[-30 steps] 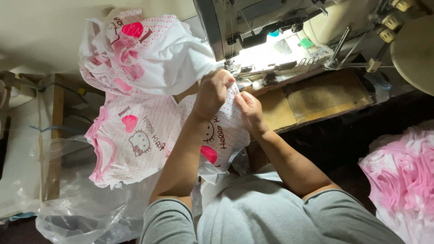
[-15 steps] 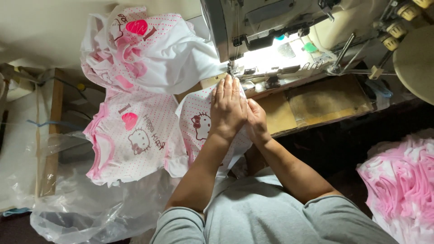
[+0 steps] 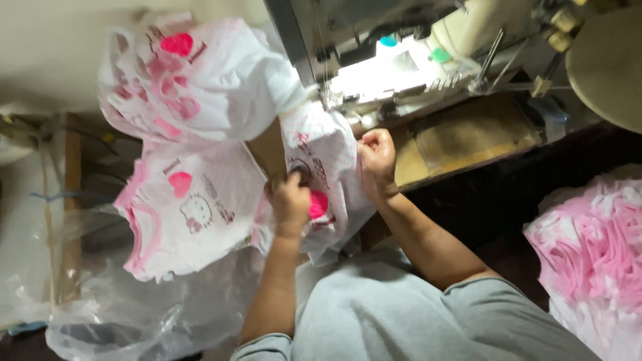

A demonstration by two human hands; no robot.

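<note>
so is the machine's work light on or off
On: the plate under the sewing machine needle glows bright white, lighting the garment edge the right hand and left hand hold.

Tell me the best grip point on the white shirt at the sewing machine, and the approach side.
Grip the white shirt at its two side edges, one from each side, as the hands do. The left hand pinches the near-left edge by the pink heart; the right hand pinches the right edge near the sewing machine. It lies spread and limp, so probably two grips keep it flat.
</note>
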